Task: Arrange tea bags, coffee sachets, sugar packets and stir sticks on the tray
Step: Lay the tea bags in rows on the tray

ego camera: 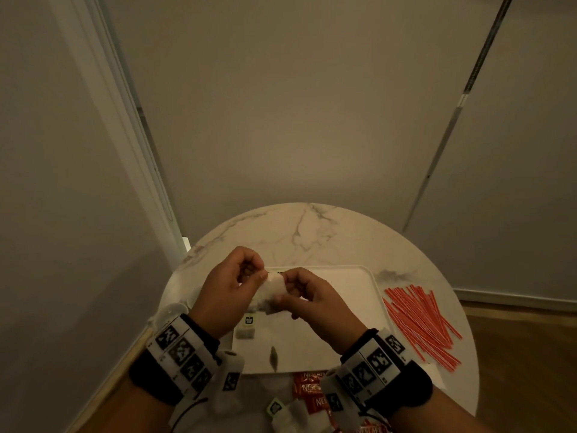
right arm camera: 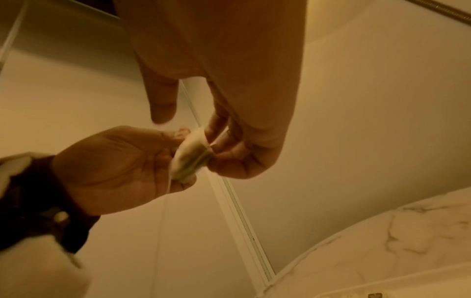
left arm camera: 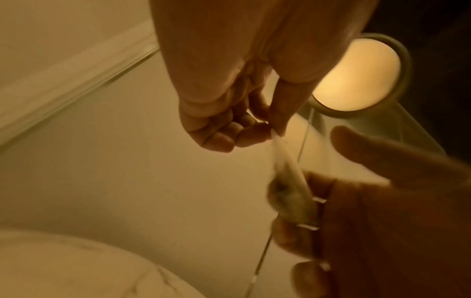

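Both hands hold one white tea bag (ego camera: 271, 293) in the air above the left half of the white tray (ego camera: 349, 295). My left hand (ego camera: 261, 275) pinches its upper edge between thumb and forefinger, as the left wrist view shows (left arm camera: 273, 131). My right hand (ego camera: 282, 292) pinches the other side of the tea bag (right arm camera: 191, 156) with curled fingers. A second tea bag with a dark tag (ego camera: 247, 326) lies on the tray near its left edge. Red stir sticks (ego camera: 421, 320) lie loose on the table right of the tray. Red coffee sachets (ego camera: 307, 385) sit in front of the tray.
The tray rests on a round marble table (ego camera: 312, 232) close to a wall corner. More tea bags (ego camera: 281, 412) lie at the table's near edge between my wrists. A small dark object (ego camera: 274, 357) lies on the tray's front part. A lit round lamp (left arm camera: 356, 76) glows beyond my left hand.
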A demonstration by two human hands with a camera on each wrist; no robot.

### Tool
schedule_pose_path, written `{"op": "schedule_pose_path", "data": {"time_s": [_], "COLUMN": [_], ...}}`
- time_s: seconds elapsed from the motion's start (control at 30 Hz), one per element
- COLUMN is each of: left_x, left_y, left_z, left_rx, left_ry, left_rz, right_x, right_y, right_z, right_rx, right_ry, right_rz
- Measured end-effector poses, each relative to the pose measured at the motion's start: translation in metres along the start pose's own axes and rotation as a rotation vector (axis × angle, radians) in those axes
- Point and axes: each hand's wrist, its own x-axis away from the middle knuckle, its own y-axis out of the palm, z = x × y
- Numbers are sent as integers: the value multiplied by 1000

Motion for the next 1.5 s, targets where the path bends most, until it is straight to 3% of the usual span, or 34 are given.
{"op": "schedule_pose_path", "data": {"time_s": [0.13, 0.4, 0.53, 0.63, 0.77, 0.83, 0.9, 1.0, 1.07, 1.13, 1.23, 1.37, 1.5], "left_x": [0, 1, 8, 15, 15, 12, 11, 11, 7, -2, -20, -27, -11], "left_y": [3, 4, 12, 16, 10, 10, 15, 21, 20, 14, 0, -1, 14], "left_z": [3, -1, -16, -31, -42, -42, -41, -34, -32, -28, -12, 26, 41], "left_rx": [35, -19, 437, 327, 74, 213, 427, 356, 262, 313, 347, 237, 77], "left_ry": [44, -21, -255, -333, -296, -308, -376, -383, -395, -473, -456, -347, -310], "left_rz": [-29, 31, -217, -400, -427, -418, -510, -623, -562, -383, -145, -198, -396], "right_x": [-5, -9, -10, -13, -12, -10, -9, -9, -8, -6, -3, -4, -8], "right_y": [0, 1, -1, -6, -14, -15, -15, -15, -18, -23, -27, -19, -13], "right_z": [-4, -10, -14, -17, -18, -18, -17, -16, -16, -15, -11, 0, 2], "right_rx": [40, -74, -277, -367, -397, -391, -402, -411, -397, -352, -149, 132, 68], "right_ry": [-43, 13, 39, 39, 55, 60, 65, 59, 55, 57, 110, 208, 270], "right_rz": [53, 80, 110, 145, 111, 85, 76, 74, 87, 97, 88, 107, 121]}}
